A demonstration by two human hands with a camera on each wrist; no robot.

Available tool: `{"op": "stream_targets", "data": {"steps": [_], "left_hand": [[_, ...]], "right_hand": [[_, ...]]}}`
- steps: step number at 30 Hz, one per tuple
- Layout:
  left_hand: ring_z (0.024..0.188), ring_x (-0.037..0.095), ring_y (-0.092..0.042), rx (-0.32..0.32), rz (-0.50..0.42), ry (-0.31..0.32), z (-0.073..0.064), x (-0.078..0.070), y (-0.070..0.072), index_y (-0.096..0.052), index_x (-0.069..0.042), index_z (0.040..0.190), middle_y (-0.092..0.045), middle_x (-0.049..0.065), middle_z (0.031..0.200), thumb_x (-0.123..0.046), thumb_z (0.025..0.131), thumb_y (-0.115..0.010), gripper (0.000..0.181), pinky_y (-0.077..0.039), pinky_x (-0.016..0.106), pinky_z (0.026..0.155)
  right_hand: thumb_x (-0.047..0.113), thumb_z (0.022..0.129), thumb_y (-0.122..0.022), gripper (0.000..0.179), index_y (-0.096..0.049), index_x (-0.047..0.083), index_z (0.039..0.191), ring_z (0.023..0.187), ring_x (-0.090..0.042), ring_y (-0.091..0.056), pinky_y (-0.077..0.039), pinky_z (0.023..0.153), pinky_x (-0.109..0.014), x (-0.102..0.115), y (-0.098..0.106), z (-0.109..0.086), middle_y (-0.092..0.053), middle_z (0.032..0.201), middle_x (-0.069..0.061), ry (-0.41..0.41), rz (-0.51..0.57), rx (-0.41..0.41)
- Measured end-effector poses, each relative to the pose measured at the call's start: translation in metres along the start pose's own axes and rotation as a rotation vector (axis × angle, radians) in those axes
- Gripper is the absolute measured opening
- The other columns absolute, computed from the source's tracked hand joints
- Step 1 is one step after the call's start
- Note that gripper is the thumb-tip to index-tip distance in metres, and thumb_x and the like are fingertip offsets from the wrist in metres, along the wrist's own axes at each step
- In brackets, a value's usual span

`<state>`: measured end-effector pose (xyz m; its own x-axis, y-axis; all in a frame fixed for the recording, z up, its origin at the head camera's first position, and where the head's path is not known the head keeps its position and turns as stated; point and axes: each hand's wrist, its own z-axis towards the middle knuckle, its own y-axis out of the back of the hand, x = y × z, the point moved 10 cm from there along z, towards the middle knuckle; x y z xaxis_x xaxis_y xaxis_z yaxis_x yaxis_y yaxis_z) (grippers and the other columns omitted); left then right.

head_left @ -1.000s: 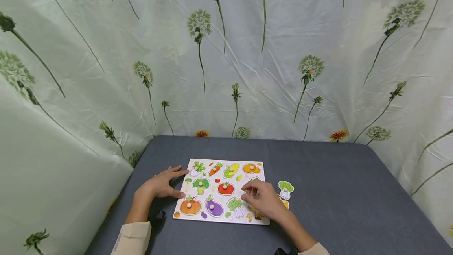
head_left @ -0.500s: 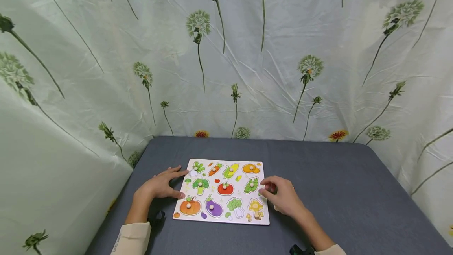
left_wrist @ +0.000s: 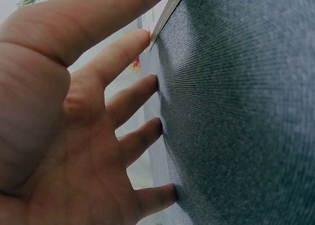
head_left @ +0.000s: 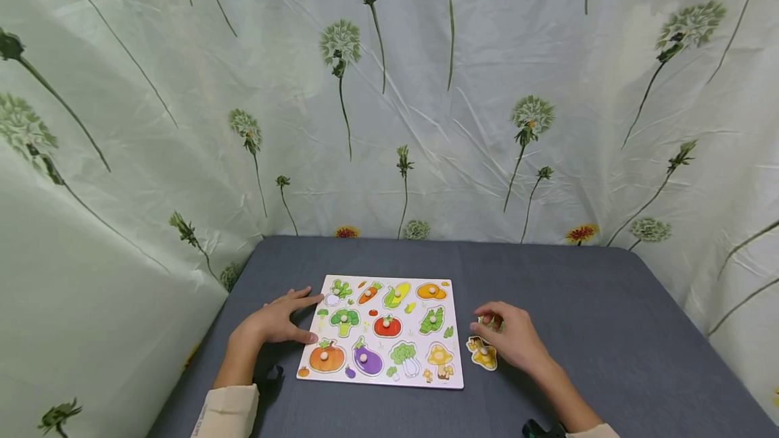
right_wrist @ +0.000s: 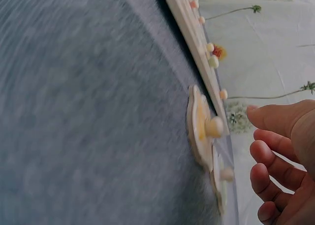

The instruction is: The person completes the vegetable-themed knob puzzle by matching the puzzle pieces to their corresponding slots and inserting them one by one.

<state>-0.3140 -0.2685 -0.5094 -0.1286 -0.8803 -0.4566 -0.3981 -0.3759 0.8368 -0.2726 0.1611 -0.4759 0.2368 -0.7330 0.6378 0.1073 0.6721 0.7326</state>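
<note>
A white wooden vegetable puzzle board point(head_left: 365, 328) lies on the table, with several knobbed pieces seated in it. My left hand point(head_left: 274, 316) is spread at the board's left edge, its thumb and index finger touching the rim and the other fingertips resting on the cloth. My right hand point(head_left: 511, 336) hovers just right of the board with loosely bent fingers and nothing between them. Below it lie a yellow mushroom puzzle piece point(head_left: 485, 357) and, mostly hidden by the hand, a second puzzle piece point(right_wrist: 220, 188). In the right wrist view the fingertips stand apart from both knobs.
The bok choy recess point(head_left: 404, 357) and mushroom recess point(head_left: 440, 357) on the board show no knobs. Dark grey cloth point(head_left: 566, 303) covers the table, and a white curtain point(head_left: 475, 174) printed with dandelions hangs behind it.
My right hand has moved rightward from above the board to over the loose pieces, uncovering the pea piece and the mushroom recess. The left hand has stayed put.
</note>
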Motion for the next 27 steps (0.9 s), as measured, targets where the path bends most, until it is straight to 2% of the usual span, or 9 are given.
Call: {"op": "stream_targets", "data": {"steps": [12, 21, 27], "left_hand": [[0.155, 0.052, -0.016, -0.006, 0.003, 0.005, 0.003, 0.005, -0.001, -0.047, -0.023, 0.157, -0.029, 0.018, 0.168, -0.047, 0.075, -0.090, 0.096, -0.009, 0.083, 0.113], [0.155, 0.052, -0.016, -0.007, 0.002, 0.008, 0.003, 0.005, -0.002, -0.047, -0.023, 0.157, -0.030, 0.018, 0.168, -0.048, 0.075, -0.090, 0.096, -0.008, 0.084, 0.113], [0.155, 0.053, -0.016, -0.011, 0.007, 0.007, 0.004, 0.006, -0.003, -0.047, -0.024, 0.156, -0.030, 0.018, 0.168, -0.047, 0.074, -0.090, 0.096, -0.008, 0.084, 0.113]], "right_hand": [[0.018, 0.081, -0.088, 0.022, -0.077, 0.010, 0.098, 0.069, -0.008, -0.050, -0.040, 0.061, -0.023, -0.024, 0.010, -0.007, -0.064, 0.081, 0.001, -0.071, -0.068, -0.041], [0.024, 0.084, -0.086, 0.024, -0.075, 0.009, 0.099, 0.073, -0.012, -0.050, -0.038, 0.064, -0.025, -0.037, 0.008, -0.010, -0.064, 0.084, 0.000, -0.141, -0.103, 0.013], [0.023, 0.084, -0.085, 0.019, -0.077, 0.012, 0.096, 0.073, -0.011, -0.051, -0.039, 0.064, -0.024, -0.041, 0.007, -0.011, -0.066, 0.084, 0.001, -0.150, -0.095, 0.016]]}}
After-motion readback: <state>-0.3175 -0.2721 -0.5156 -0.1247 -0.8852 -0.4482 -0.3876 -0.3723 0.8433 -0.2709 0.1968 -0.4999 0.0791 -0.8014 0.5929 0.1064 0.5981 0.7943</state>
